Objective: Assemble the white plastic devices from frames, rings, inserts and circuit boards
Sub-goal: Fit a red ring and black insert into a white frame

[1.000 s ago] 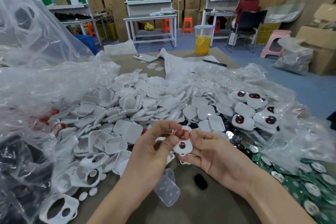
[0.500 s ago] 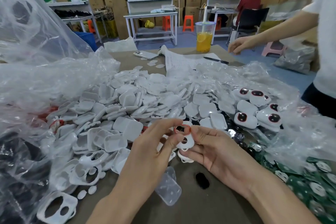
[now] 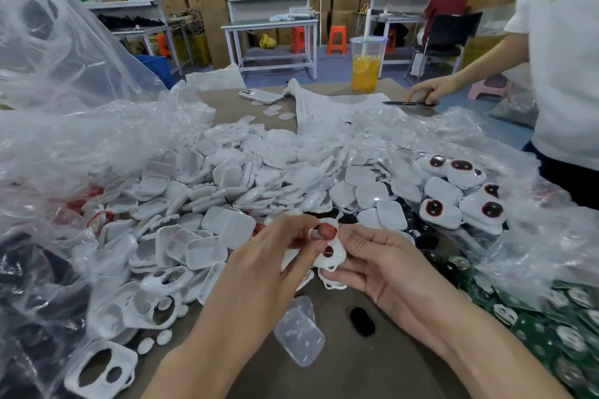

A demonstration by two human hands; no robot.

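Head view looks down on my two hands, which meet just above the brown bench (image 3: pixel 340 376). My right hand (image 3: pixel 382 266) curls its fingers round the small white plastic frame with two round openings (image 3: pixel 335 257), cradling it from the right and from beneath so its face tilts up toward me. My left hand (image 3: pixel 259 266) pinches the thin red plastic ring (image 3: pixel 327 232) between thumb and forefinger at the frame's upper opening. I judge one hand braces while the other seats the ring; whether it has gone fully home I cannot tell, since my fingertips cover part of it. Beyond both hands spreads the heap of white rounded-square plastic covers (image 3: pixel 259 178), crowding close to my left knuckles. Past my right hand sit the finished white devices with dark red-rimmed windows (image 3: pixel 460 201), and beside my right forearm lie the green circuit boards (image 3: pixel 567 334), partly under crumpled clear plastic bags (image 3: pixel 81 126) that I would have to reach beneath. Between my forearms rest a clear plastic rounded-square lid (image 3: pixel 299 334) and a black oval piece (image 3: pixel 362 321); loose white two-hole frames (image 3: pixel 100 372) lie outside my left forearm. Well beyond my hands, another person's hand (image 3: pixel 428 91) touches a black pen (image 3: pixel 410 104) near a cup of orange drink (image 3: pixel 366 65), clear of my work.
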